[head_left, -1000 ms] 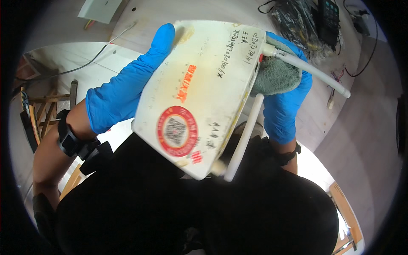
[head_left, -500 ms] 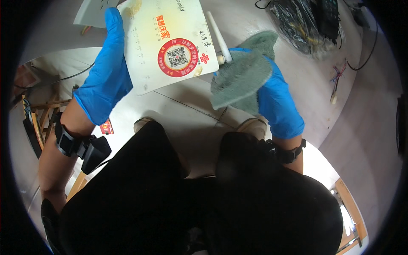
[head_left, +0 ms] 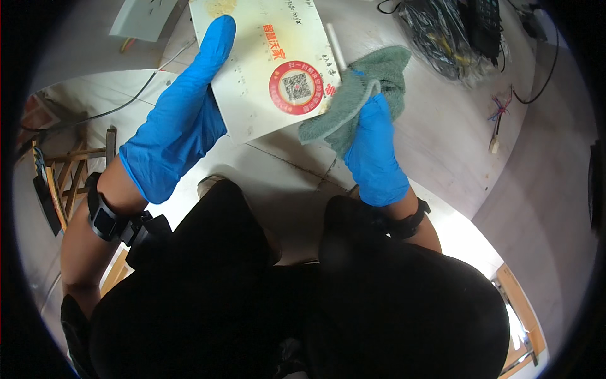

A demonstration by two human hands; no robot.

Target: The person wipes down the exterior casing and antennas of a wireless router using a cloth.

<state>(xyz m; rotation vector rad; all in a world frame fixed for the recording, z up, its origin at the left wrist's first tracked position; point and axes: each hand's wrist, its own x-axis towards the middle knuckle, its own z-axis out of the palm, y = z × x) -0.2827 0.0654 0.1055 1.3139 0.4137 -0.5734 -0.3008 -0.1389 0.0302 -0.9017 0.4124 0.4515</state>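
White box-shaped device (head_left: 266, 71): top centre of the frame, tilted, with white antenna (head_left: 335, 47) at its right side. Left hand (head_left: 183, 120), blue-gloved: clamped on the device's left edge. Right hand (head_left: 377, 151), right of centre: closed on green cloth (head_left: 347, 110), which overlaps the device's lower right corner. Black plastic bag (head_left: 435, 38): upper right

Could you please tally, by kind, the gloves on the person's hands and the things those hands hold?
Blue gloves: 2, one each on the left hand and the right hand
White box with antenna: 1, in the left hand
Grey-green cloth: 1, in the right hand
Total: 4
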